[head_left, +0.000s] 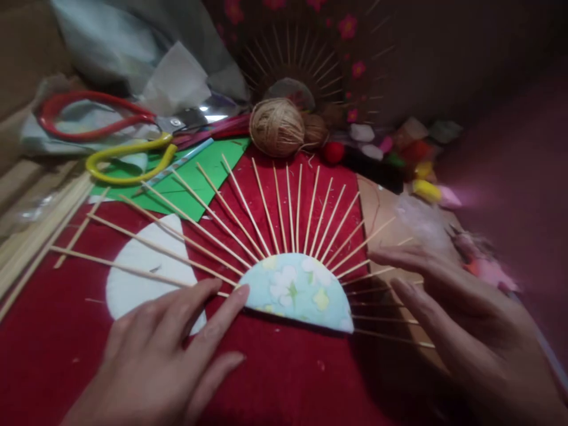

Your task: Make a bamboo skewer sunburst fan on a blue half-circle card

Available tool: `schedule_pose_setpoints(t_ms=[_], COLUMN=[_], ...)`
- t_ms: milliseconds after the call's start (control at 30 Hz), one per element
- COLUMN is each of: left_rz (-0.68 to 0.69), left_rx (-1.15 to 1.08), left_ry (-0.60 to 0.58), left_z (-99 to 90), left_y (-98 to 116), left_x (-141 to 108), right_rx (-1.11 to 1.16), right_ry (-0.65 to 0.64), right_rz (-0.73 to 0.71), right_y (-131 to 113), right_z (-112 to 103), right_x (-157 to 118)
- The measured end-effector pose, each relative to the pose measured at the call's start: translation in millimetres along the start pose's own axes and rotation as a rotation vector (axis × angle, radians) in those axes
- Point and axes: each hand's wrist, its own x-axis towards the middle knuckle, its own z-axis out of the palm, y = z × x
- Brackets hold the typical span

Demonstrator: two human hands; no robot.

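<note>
A light blue half-disc with white and yellow flowers (295,290) lies on the red cloth (284,378), its straight edge toward me. Thin wooden sticks (239,204) fan out from its curved edge. My left hand (168,349) has its fingers apart, the index fingertip touching the half-disc's left corner and other fingers by the lowest left sticks. Over the right-hand sticks is my right hand (470,319), fingers extended and holding nothing. Under the left sticks lies a white half-disc (146,269), partly covered by my left hand.
Scissors with red and yellow handles (175,122) lie at the back left by green paper (195,183) and a striped pencil (186,157). A twine ball (277,127) sits behind the sticks. Long wooden strips (39,236) are at left; small colourful pieces (426,189) lie back right.
</note>
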Motion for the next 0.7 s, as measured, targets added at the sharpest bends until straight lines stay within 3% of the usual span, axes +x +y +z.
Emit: schedule_pose_setpoints(t_ms=[133,333,533,700], left_rz=[0.019,-0.039,0.017,0.054], left_rx=[-0.063,-0.062,-0.012,-0.095], left_ry=[-0.013,-0.007,0.006,-0.122], left_z=[-6.9,-18.9,-32.1,-41.1], left_y=[-2.3,10.4,20.8,18.3], left_x=[5.5,17.5,35.5,51.2], right_rx=[0.175,0.292,0.232,0.133], right_ry=[-0.037,-0.321,-0.324,-0.299], right_rz=[0.007,-0.111,-0.276,-0.352], right_y=[5.2,4.2,8.3,8.1], right_z=[2.6,5.8,17.1,26.2], right_x=[1.3,1.7,2.0,3.7])
